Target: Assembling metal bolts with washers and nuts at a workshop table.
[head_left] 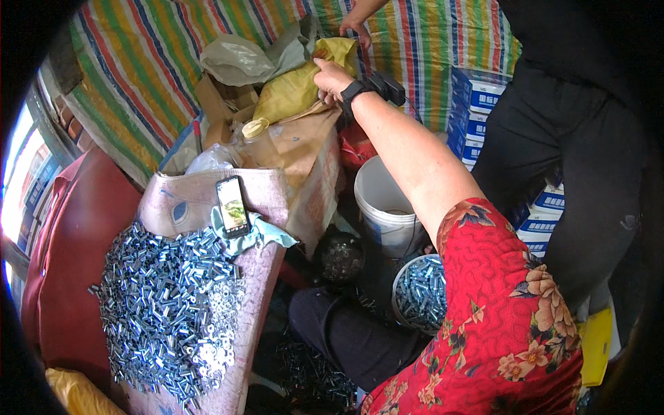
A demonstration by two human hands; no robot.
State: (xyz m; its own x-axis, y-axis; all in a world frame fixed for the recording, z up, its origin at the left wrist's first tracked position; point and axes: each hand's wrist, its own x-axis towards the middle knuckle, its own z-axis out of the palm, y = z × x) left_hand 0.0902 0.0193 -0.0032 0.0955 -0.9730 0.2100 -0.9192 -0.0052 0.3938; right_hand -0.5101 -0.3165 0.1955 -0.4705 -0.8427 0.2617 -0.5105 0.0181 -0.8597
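Note:
My right hand (333, 81), with a dark watch on its wrist, reaches out over the yellow bag (287, 90). Its index finger is stretched out and the other fingers are bent. Nothing shows in it, and I cannot tell whether it touches the bag. My left hand is out of view. Above, another person's hand (357, 29) hangs near the bag's far end. A heap of shiny metal sleeves (162, 297) lies on the pale padded surface (266, 290), with pale washers (220, 325) along its right side. A phone (232, 206) with a lit screen rests on a light blue cloth (266, 233).
A white bucket (387, 232) stands below my forearm; a smaller bucket (401, 311) full of metal sleeves is nearer. A clear jar (261, 146) sits beside cardboard. Blue-and-white boxes (477, 114) are stacked behind the standing person's dark trousers (581, 180).

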